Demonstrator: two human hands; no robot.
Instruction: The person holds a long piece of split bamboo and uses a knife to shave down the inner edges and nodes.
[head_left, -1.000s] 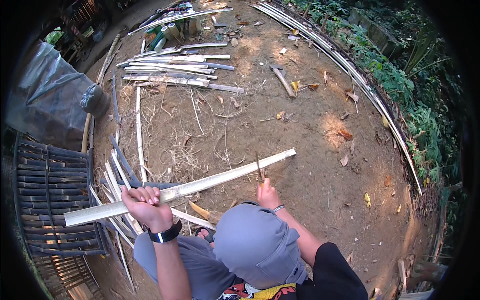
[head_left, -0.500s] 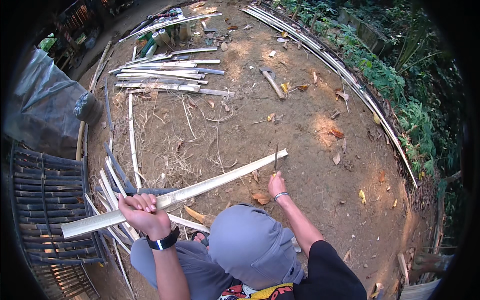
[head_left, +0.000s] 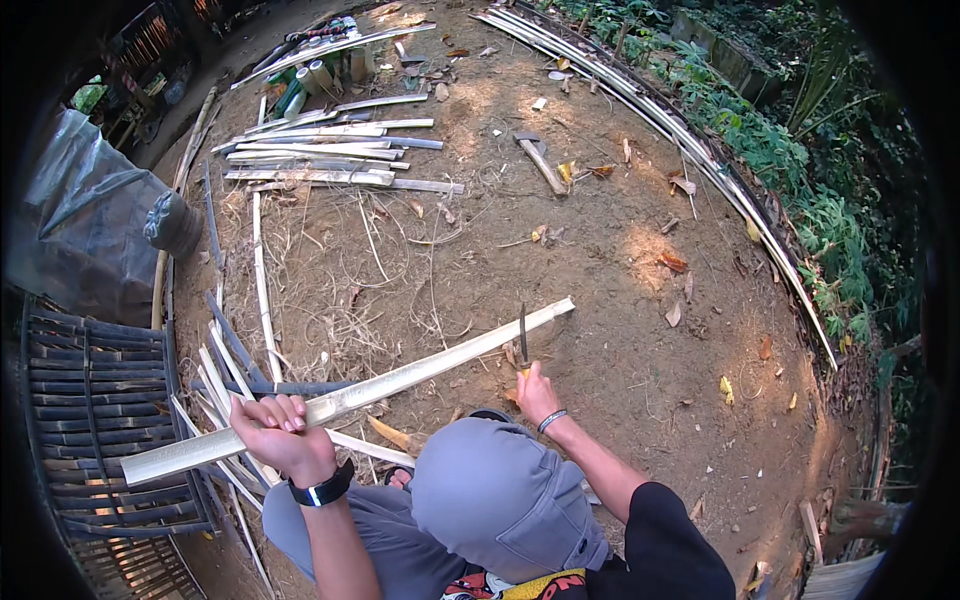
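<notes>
A long split bamboo strip (head_left: 440, 367) slants across in front of me, its pale inner face upward. My left hand (head_left: 283, 437), palm turned up, is closed round it near its lower-left end. In my right hand (head_left: 537, 394) is a knife (head_left: 523, 338) with a yellowish handle, its narrow dark blade pointing away from me. The blade crosses the strip near its far right end; whether it is cutting in or only against the edge I cannot tell.
Several split bamboo pieces (head_left: 320, 152) lie piled at the far left, and more pale strips (head_left: 225, 375) beside my left knee. A hatchet (head_left: 541, 163) rests on the dirt ahead. Long bamboo poles (head_left: 690, 150) line the right edge by green plants. A dark slatted bamboo frame (head_left: 105, 400) stands left.
My right hand and the knife have moved left along the strip and slightly toward me. My left hand keeps its hold on the strip, which has barely shifted.
</notes>
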